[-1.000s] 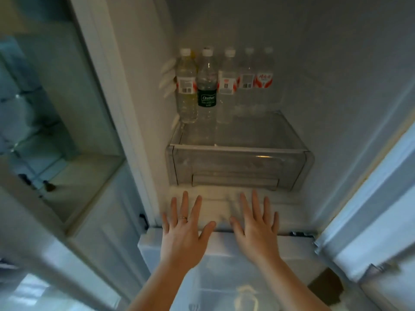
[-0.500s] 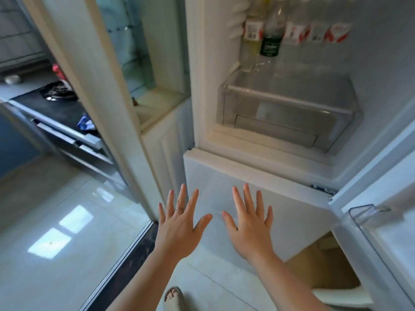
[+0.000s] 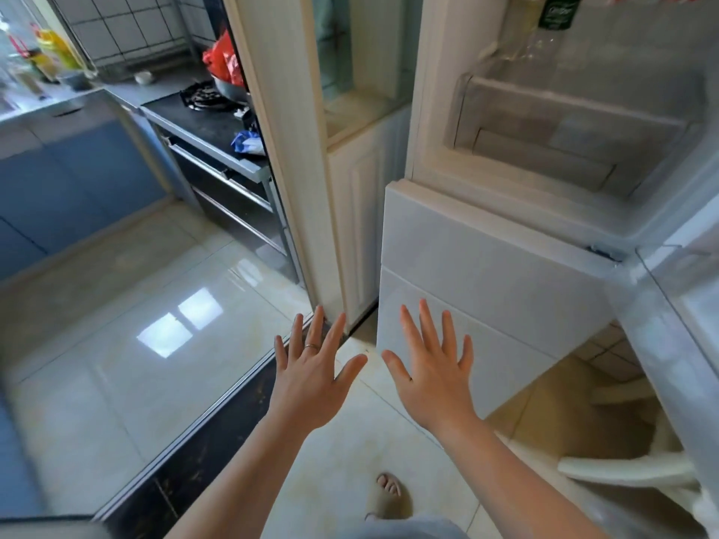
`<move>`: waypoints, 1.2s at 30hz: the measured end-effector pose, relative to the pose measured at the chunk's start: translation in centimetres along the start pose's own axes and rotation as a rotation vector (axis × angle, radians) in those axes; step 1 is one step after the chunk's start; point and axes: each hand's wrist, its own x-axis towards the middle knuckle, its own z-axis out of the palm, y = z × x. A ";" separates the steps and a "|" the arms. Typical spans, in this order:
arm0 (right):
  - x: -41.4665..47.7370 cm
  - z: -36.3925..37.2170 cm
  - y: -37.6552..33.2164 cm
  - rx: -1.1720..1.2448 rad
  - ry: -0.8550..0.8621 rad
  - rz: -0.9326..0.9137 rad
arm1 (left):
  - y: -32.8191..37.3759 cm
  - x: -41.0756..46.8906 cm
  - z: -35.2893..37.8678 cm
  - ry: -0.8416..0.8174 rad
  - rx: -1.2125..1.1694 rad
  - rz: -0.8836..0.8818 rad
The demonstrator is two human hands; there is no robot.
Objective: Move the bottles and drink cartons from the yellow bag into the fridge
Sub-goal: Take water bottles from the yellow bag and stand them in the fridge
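Both hands are empty: the left hand (image 3: 309,377) and the right hand (image 3: 434,373) hang palm-down with fingers spread wide, the grip of each holding nothing, above the pale tiled floor (image 3: 155,344) in front of the fridge (image 3: 486,266), whose upper door stands open. The yellow bag is nowhere in view, so where the remaining drinks sit cannot be told. Some bottles (image 3: 554,17) already stand at the back of the fridge above a clear drawer (image 3: 564,122), only their lower halves showing at the top edge. Judging by those, the bottles are thin clear plastic, fairly heavy when full, and likely to dent if squeezed hard; a hold around the middle of the body or just under the cap should serve (condensation could make them slippery). Cartons, none visible here, would probably be light, boxy and best taken by their flat sides.
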 end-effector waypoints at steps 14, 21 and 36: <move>-23.3 4.3 4.3 -0.056 -0.128 0.154 | 2.0 -19.6 7.6 -0.175 0.016 0.065; -32.9 3.6 11.1 -0.042 -0.201 0.247 | 8.7 -25.6 12.3 -0.296 0.068 0.214; -53.8 -3.4 36.0 0.039 -0.107 0.465 | 35.7 -39.5 22.7 -0.420 0.138 0.443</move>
